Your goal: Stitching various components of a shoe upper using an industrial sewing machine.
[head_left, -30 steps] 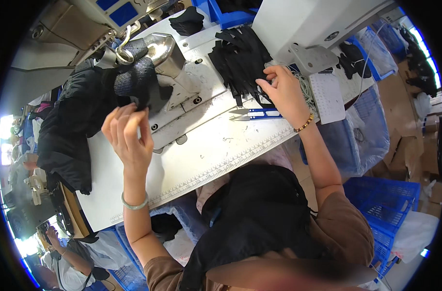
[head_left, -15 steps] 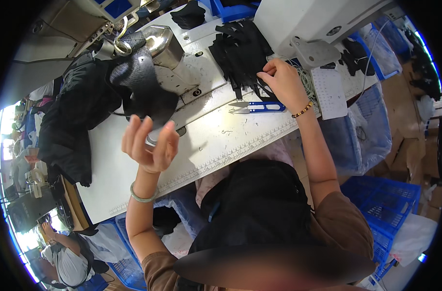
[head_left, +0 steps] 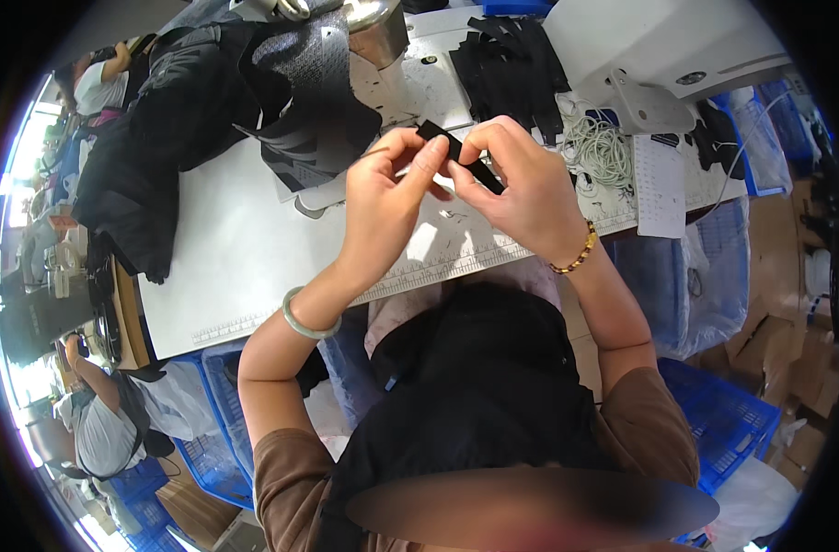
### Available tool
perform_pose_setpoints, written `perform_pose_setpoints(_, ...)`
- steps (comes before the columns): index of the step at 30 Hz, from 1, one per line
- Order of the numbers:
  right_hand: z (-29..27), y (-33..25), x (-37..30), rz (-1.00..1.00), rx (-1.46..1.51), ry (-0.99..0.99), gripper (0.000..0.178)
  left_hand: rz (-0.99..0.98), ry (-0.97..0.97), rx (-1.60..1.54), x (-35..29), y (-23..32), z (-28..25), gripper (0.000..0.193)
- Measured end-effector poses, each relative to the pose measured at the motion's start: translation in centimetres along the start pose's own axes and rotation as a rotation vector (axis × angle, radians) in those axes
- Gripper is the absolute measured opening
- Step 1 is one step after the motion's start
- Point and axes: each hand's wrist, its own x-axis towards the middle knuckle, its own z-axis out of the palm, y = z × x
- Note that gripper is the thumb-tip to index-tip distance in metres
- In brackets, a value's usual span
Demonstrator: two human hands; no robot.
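My left hand [head_left: 383,207] and right hand [head_left: 534,193] both pinch a flat black fabric strip [head_left: 481,172] between them, above the white table [head_left: 226,248]; long axis slants far-left to near-right; neither hand is nearer

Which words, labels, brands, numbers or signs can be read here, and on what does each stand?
None can be read.
Ruler strip along the white table's edge: scale marks too small.
White sheet at right: marks too small.
Oval badge on the white machine: too small.
Black strip held by left hand and right hand: no writing visible.
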Motion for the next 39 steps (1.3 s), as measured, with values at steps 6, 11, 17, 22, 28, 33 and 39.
perform_pose_setpoints(6, -2.1, 2.0, 0.5, 0.801, 1.046, -0.439, 0.016, -0.047, 0.025, -0.141, 0.1, -0.7, -0.7, 0.023)
perform_pose_setpoints(11, -2.0, 2.5, -0.1, 0.839, 1.237, -0.465, 0.014, -0.148, 0.065, 0.042, -0.4, 0.2, -0.1, 0.017)
perform_pose_setpoints(17, -2.6, 0.8, 0.6, 0.852, 1.174, -0.435, 0.009, 0.990, 0.111, 0.985, -0.8, -1.0, -0.9, 0.032)
perform_pose_setpoints(22, -2.5, -0.2, 0.6, 0.704, 1.105, -0.265, 0.012, 0.629, 0.040, 0.719, -0.7, 1.0, 0.0, 0.023)
perform_pose_setpoints(28, -1.4, -1.0, 0.5, 0.589, 0.976, -0.113, 0.011, 0.251, 0.051, 0.157, -1.1, 1.4, 0.7, 0.018)
perform_pose_setpoints(33, -0.5, -1.0, 0.3, 0.519, 0.950, -0.078, 0.010, 0.280, 0.140, 0.319, -1.0, 1.0, 0.7, 0.012)
perform_pose_setpoints(39, -0.3, -1.1, 0.8, 0.534, 0.980, -0.085, 0.013, 0.263, 0.177, 0.211, -1.1, 0.7, 0.7, 0.009)
